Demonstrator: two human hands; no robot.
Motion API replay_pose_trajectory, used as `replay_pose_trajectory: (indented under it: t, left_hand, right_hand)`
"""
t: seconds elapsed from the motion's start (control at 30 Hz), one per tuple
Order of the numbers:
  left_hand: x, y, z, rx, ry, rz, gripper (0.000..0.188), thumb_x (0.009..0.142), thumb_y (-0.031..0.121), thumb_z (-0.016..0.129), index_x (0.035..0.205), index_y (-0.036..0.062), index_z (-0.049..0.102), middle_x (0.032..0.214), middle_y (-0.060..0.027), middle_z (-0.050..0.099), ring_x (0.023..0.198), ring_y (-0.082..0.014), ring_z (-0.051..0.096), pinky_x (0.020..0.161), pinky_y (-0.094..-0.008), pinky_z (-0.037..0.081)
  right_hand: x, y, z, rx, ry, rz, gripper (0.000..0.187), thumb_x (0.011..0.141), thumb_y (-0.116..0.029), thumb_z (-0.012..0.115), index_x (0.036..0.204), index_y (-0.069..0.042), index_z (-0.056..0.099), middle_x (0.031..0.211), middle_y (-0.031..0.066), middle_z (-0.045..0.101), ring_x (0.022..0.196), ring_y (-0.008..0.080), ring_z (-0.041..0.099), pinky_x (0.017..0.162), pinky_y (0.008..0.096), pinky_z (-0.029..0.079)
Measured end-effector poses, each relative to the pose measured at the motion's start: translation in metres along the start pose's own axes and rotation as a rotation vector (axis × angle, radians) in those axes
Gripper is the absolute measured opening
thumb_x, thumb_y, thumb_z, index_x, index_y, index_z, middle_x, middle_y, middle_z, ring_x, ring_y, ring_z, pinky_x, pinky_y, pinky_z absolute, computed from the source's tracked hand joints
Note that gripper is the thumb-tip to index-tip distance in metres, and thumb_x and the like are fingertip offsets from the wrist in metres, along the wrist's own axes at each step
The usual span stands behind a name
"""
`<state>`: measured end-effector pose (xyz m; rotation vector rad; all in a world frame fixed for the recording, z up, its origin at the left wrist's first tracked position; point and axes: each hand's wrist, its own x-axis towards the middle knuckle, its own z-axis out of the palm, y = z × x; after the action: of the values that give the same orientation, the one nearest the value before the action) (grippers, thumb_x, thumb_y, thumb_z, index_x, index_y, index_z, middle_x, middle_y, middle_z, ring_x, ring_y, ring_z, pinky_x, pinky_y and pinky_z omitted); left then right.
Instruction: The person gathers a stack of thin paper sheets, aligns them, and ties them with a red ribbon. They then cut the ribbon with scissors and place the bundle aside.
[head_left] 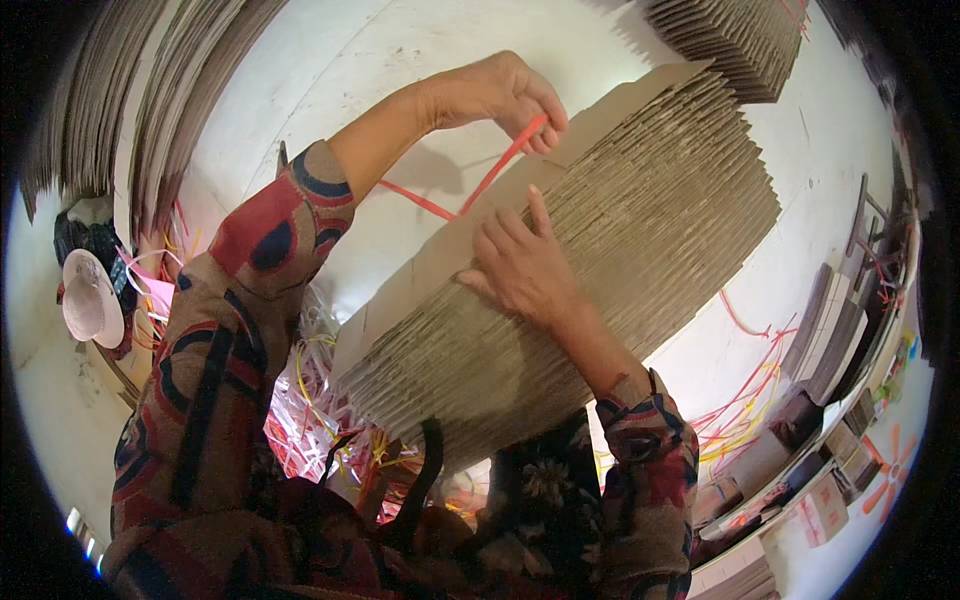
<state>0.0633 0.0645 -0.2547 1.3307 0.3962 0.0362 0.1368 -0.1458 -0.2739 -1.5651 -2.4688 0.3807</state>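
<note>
A thick bundle of flat cardboard sheets (640,215) lies slantwise in front of me, its many edges turned up. My left hand (515,100) is raised above the far left side of the bundle, its fingers closed around a red plastic strap (505,163). From that hand the strap runs down to the bundle's left side, and a length also passes off to the left behind my forearm. My right hand (520,265) rests on the upper left edge of the bundle with fingers spread and nothing visible in them.
Tall stacks of cardboard (110,110) stand at the far left, and another stack (735,40) is at the far right. Loose red and yellow straps (745,410) lie on the right, with a tangle of strips (310,400) below. A pale hat (93,295) is at the left.
</note>
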Motion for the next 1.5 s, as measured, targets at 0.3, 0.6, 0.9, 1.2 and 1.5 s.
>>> replay_pose_trajectory:
  t: [0.3, 0.6, 0.9, 1.2, 1.5]
  left_hand:
    - [-0.002, 0.079, 0.065, 0.293, 0.227, 0.223, 0.035, 0.085, 0.032, 0.063, 0.064, 0.0045, 0.064, 0.052, 0.0010, 0.053, 0.046, -0.0065, 0.045, 0.042, -0.0223, 0.035]
    - [-0.004, 0.080, 0.169, 1.167, -0.328, 0.684, 0.012, 0.076, 0.015, 0.055, 0.074, 0.0040, 0.060, 0.076, -0.0107, 0.061, 0.073, -0.0303, 0.060, 0.061, -0.0375, 0.046]
    - [0.000, 0.052, 0.181, 1.194, -0.242, 0.517, 0.011, 0.072, 0.008, 0.054, 0.083, 0.0054, 0.051, 0.071, -0.0088, 0.052, 0.073, -0.0265, 0.055, 0.057, -0.0396, 0.046]
    - [0.039, 0.033, 0.213, 1.239, -0.410, 0.641, 0.008, 0.072, 0.006, 0.053, 0.078, 0.0075, 0.049, 0.077, -0.0063, 0.051, 0.079, -0.0250, 0.052, 0.057, -0.0375, 0.045]
    - [0.079, -0.024, 0.229, 0.814, -0.553, 0.518, 0.013, 0.070, -0.001, 0.056, 0.080, 0.0001, 0.050, 0.121, -0.0159, 0.050, 0.121, -0.0345, 0.042, 0.101, -0.0410, 0.034]
  right_hand:
    - [0.000, 0.003, -0.006, 0.034, -0.021, 0.006, 0.047, 0.085, -0.050, 0.046, 0.089, -0.005, 0.059, 0.089, 0.0086, 0.055, 0.099, 0.0254, 0.049, 0.107, 0.0555, 0.019]
    - [-0.018, 0.008, -0.011, 0.197, -0.008, 0.018, 0.035, 0.085, -0.034, 0.053, 0.107, -0.007, 0.054, 0.113, 0.0114, 0.052, 0.113, 0.0248, 0.045, 0.104, 0.0485, 0.026]
    - [-0.134, -0.031, -0.047, 0.433, 0.150, 0.642, 0.041, 0.073, -0.020, 0.066, 0.109, -0.003, 0.057, 0.115, 0.0180, 0.054, 0.109, 0.0364, 0.050, 0.093, 0.0446, 0.038]
    - [-0.207, -0.029, 0.011, 0.421, 0.746, 1.205, 0.050, 0.082, -0.007, 0.058, 0.127, 0.007, 0.042, 0.096, 0.0249, 0.061, 0.081, 0.0318, 0.063, 0.067, 0.0323, 0.049]
    - [-0.201, 0.002, -0.016, 0.405, 0.591, 1.219, 0.015, 0.080, -0.015, 0.057, 0.080, 0.000, 0.059, 0.064, 0.0224, 0.055, 0.059, 0.0402, 0.055, 0.051, 0.0428, 0.041]
